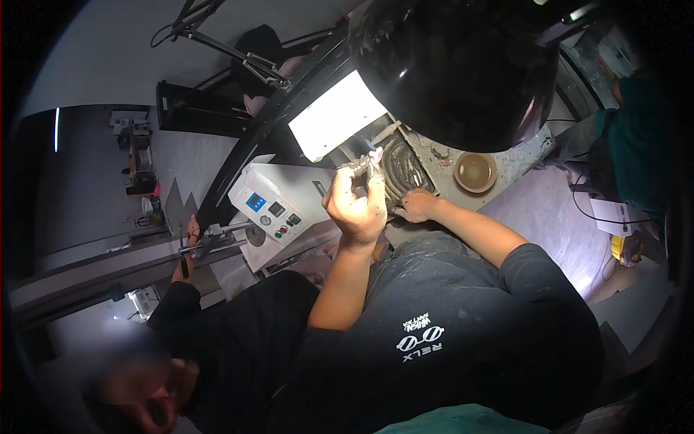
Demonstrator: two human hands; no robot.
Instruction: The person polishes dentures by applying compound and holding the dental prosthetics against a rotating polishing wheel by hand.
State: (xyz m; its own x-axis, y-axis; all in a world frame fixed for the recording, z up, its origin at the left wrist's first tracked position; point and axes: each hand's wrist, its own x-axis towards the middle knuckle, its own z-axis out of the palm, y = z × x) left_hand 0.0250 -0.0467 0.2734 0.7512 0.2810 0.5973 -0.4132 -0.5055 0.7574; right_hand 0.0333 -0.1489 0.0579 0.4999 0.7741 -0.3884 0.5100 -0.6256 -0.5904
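Note:
My left hand (356, 202) is raised near the middle of the view, its fingers smeared grey and pinched together. At the fingertips shows a small white-and-pink piece (377, 155), too small to name. Lower and to the right, my right hand (417, 206) rests at the near edge of a dark tray (431, 182) with a wet, grey-black, ridged inside. Its fingers curl inward and look dirty; what they hold, if anything, is hidden.
Right of the tray stands a round brown bowl (476, 172) of cloudy liquid. A large black rounded shade (455, 72) hangs over the bench, beside a bright white panel (337, 116). At left are a white control box (271, 210) and a co-worker's hand (193, 228).

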